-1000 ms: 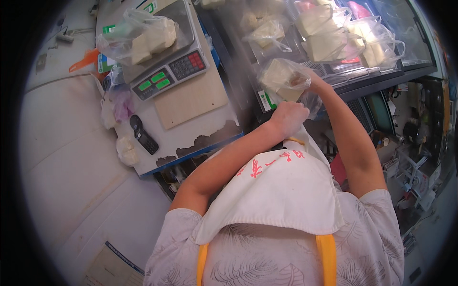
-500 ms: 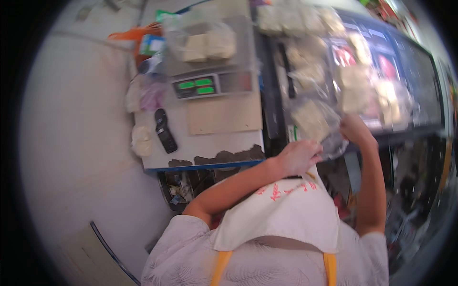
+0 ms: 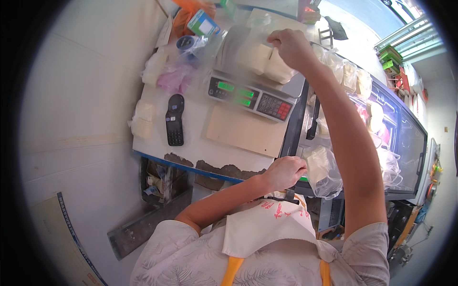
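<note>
Spreading across the chest, nearest of all, is a white apron point(image 3: 269, 229); clock directions run from it. Between ten and eleven, a black keypad handset point(image 3: 175, 121) lies on the white table point(image 3: 192, 138), with a pale bag point(image 3: 143, 119) left of it. Toward eleven is a flat wooden board point(image 3: 241, 131); beyond that, close to twelve, stands a grey scale point(image 3: 258, 97) with lit green displays, bearing pale blocks point(image 3: 260, 58). A pink bag point(image 3: 174, 78) and, farther off, an orange bag point(image 3: 184, 21) sit at eleven. At two is a display case point(image 3: 405, 143) with bagged goods on it; the right forearm point(image 3: 341, 119) cuts across the view, hiding part of it. Nearer, between one and two, lies a clear bag point(image 3: 323, 167) with a pale block inside. Just beside its left edge is the left hand point(image 3: 286, 171), fingers curled in and bunched; whether they pinch the plastic, I cannot tell. At twelve, farther out, the right hand point(image 3: 289, 45) reaches over the scale, fingers bent downward above the blocks; its grip cannot be made out.
</note>
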Tool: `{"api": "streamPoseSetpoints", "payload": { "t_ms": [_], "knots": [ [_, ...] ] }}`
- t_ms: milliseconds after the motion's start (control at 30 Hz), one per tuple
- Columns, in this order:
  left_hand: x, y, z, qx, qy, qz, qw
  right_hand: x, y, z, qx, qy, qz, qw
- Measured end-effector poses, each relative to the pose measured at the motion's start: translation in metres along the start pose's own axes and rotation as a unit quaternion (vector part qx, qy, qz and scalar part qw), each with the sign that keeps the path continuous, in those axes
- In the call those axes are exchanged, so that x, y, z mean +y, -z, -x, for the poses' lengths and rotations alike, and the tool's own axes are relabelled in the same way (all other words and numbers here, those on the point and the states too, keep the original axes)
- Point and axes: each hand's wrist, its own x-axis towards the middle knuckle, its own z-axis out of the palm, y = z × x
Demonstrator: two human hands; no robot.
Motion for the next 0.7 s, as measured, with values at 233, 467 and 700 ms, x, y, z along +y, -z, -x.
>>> {"api": "streamPoseSetpoints", "payload": {
  "t_ms": [233, 467, 700],
  "knots": [
    [-0.02, 0.012, 0.022, 0.01, 0.033, 0.032, 0.999, 0.079, -0.05, -0.016, -0.123, -0.002, 0.199, 0.972],
    [-0.026, 0.017, 0.017, 0.001, 0.039, 0.038, 0.999, 0.054, -0.043, -0.011, -0.128, -0.141, 0.157, 0.969],
    [-0.03, 0.012, 0.015, 0.008, 0.028, 0.037, 0.999, 0.047, -0.044, -0.005, -0.078, -0.131, 0.154, 0.976]
  ]
}}
